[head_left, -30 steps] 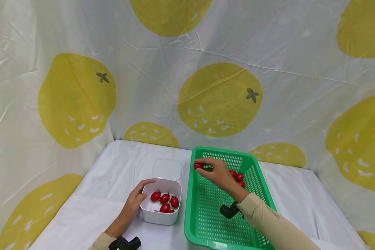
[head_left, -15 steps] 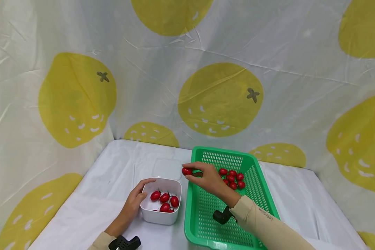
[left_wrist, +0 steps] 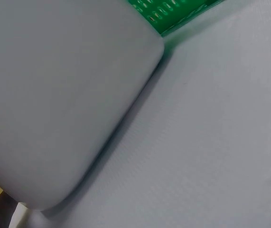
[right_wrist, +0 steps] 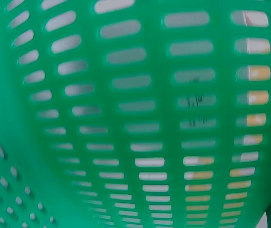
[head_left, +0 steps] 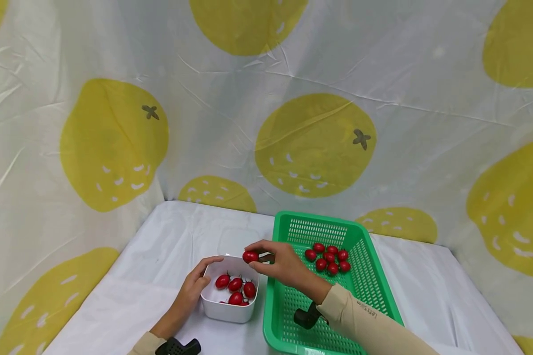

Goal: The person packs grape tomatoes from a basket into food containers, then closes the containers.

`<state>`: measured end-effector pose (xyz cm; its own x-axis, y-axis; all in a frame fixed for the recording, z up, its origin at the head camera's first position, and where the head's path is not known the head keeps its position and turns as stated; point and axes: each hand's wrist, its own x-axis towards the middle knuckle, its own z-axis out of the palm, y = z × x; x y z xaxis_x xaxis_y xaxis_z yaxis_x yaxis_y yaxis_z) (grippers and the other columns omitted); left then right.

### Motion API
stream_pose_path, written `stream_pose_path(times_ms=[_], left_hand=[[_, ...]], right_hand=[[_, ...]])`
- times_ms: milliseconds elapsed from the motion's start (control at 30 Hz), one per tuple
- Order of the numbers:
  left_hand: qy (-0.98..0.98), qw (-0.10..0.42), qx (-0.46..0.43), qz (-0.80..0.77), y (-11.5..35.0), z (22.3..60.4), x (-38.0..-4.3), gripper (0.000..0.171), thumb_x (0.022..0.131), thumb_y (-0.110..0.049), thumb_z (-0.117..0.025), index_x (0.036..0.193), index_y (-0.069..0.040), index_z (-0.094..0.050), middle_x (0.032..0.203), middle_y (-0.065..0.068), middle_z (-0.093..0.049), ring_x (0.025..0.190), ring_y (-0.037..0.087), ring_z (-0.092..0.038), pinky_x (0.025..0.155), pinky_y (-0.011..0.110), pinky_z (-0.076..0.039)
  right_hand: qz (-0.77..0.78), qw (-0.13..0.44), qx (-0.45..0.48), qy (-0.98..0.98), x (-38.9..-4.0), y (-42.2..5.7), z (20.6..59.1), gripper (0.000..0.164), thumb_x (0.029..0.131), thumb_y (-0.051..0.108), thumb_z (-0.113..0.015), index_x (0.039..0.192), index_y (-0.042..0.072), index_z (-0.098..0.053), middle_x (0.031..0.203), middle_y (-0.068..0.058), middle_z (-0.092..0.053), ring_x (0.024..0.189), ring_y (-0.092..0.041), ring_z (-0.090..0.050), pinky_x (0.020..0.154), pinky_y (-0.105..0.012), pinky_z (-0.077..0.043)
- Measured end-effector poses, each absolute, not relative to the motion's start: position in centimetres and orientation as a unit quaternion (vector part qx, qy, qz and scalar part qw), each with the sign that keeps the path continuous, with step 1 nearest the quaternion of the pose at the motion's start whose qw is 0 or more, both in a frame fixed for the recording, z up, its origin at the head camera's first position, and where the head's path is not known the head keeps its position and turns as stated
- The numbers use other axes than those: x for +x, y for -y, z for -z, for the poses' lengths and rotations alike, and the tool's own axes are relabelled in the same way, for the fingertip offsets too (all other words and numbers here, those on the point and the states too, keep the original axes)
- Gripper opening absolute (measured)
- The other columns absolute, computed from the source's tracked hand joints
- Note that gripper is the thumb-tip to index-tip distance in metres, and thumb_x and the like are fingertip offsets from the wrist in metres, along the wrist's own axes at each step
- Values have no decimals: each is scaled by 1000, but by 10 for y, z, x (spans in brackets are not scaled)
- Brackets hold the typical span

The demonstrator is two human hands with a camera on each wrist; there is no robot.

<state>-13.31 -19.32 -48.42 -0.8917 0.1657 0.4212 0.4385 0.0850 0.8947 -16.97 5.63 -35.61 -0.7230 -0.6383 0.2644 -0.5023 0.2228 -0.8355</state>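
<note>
My right hand [head_left: 282, 265] pinches a red cherry tomato [head_left: 249, 256] between thumb and fingertips, over the back right rim of a small white container [head_left: 226, 312]. With my left hand [head_left: 188, 291] I hold that container by its left side and back left rim. Several cherry tomatoes [head_left: 235, 285] with green stems lie inside it. A green perforated basket [head_left: 272, 315] stands to the right, under my right forearm, with several more tomatoes [head_left: 332, 257] grouped toward its back. The container's wall [left_wrist: 64, 95] fills much of the left wrist view, and slotted basket wall [right_wrist: 159, 109] fills the right wrist view.
A translucent lid [head_left: 232, 238] lies flat on the white tablecloth [head_left: 160, 256] behind the container, partly hidden by my right hand. A curtain [head_left: 213, 123] printed with yellow lemons encloses the back and sides.
My right hand has carried the tomato left and slightly toward me, from above the basket's left rim to the container's rim. The basket's tomatoes are now uncovered. My left hand stays put.
</note>
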Motion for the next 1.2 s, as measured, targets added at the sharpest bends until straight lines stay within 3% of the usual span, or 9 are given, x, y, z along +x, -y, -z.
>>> stream_pose_path(times_ms=[233, 667, 900, 1200], left_hand=[[727, 108, -217, 642, 194, 484, -134, 49, 91, 8, -33, 135, -6, -50, 137, 18, -50, 135, 8, -36, 109, 11, -17], [732, 98, -210, 641, 194, 482, -133, 51, 90, 8, -33, 136, -7, -50, 138, 15, -49, 136, 5, -34, 108, 10, -16], [729, 100, -213, 643, 193, 480, -131, 50, 90, 7, -33, 136, -6, -49, 138, 16, -49, 137, 9, -33, 108, 10, -15], [730, 101, -207, 644, 193, 481, -131, 51, 89, 8, -33, 135, -7, -50, 138, 15, -50, 136, 7, -34, 108, 10, -16]], right_hand=[[494, 66, -399, -770, -186, -55, 392, 28, 89, 12, -69, 117, 13, -67, 109, 3, -69, 97, -12, -66, 81, -28, -55], [433, 27, -447, -783, -186, -56, 396, 33, 89, 11, -70, 121, 6, -66, 112, 4, -67, 99, -6, -63, 81, -22, -54], [423, 31, -450, -786, -185, -55, 396, 35, 88, 9, -71, 122, 7, -65, 112, 4, -67, 98, -5, -63, 82, -24, -54], [417, 20, -473, -776, -186, -56, 398, 34, 89, 11, -70, 122, 6, -64, 115, -9, -67, 97, -19, -68, 83, -23, -53]])
